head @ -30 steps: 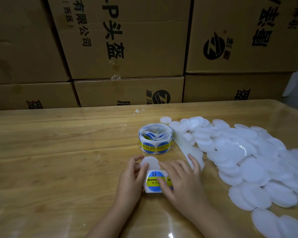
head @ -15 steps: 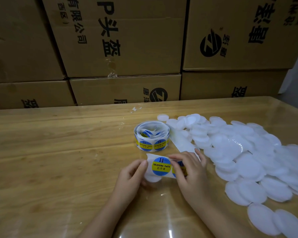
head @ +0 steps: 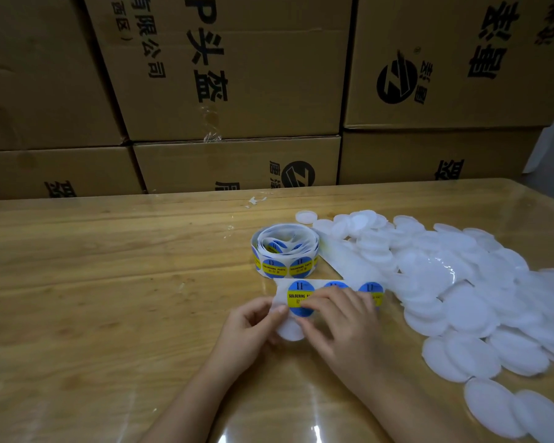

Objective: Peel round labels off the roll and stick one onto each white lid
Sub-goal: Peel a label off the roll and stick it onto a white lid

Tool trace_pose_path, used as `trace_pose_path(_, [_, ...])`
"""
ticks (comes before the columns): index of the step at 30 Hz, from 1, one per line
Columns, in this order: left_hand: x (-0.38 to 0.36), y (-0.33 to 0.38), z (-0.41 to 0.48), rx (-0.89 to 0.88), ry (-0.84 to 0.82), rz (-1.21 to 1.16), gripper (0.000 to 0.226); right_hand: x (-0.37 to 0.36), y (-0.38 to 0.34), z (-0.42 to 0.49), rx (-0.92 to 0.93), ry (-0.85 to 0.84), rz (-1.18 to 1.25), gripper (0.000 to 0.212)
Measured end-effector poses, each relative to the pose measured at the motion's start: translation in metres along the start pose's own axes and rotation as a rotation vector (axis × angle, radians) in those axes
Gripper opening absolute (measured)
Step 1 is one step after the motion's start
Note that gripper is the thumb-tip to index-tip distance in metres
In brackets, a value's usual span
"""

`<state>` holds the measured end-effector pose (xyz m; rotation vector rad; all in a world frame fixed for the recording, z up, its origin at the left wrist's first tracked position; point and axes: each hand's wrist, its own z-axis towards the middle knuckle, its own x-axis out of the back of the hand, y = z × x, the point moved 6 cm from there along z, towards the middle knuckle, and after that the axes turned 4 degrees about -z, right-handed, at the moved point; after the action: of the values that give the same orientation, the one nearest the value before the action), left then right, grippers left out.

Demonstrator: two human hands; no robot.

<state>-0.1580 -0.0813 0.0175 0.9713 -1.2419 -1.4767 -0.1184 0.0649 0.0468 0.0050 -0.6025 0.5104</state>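
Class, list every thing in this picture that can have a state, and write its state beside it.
label roll, partly unwound
label strip, pulled out, three labels on it
left hand, pinches the label strip's left end
right hand, pinches the label strip at its first label
white lid, under the label strip, no label showing
lid pile, loose, unlabelled
cardboard boxes, stacked, shut

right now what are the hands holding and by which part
The label strip: the left hand pinches its free left end, and the right hand grips it over the right half of the first label.
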Motion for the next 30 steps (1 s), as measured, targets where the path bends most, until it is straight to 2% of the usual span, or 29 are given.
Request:
trace_pose_path(17, [-0.001, -0.005, 0.002, -0.031, -0.03, 0.087, 0.01, -0.001, 0.004, 0.001, -0.005, -0.054, 0.063, 0.022])
trace_pose_path(20, [-0.001, -0.004, 0.003, -0.031, -0.006, 0.088, 0.016, -0.002, 0.006, 0.001, -0.044, -0.063, 0.089, 0.021])
trace_pose_path(23, [0.002, -0.007, 0.004, -0.02, 0.03, 0.102, 0.027, -0.002, 0.012, 0.001, -0.144, -0.067, 0.15, 0.02])
trace_pose_path(26, [0.005, -0.01, 0.004, 0.02, 0.082, 0.077, 0.019, -0.004, 0.025, -0.003, -0.342, -0.059, 0.311, 0.007])
trace_pose_path(30, [0.012, -0.016, 0.006, 0.058, 0.199, 0.115, 0.015, -0.013, 0.039, -0.012, -0.667, -0.136, 0.592, 0.019])
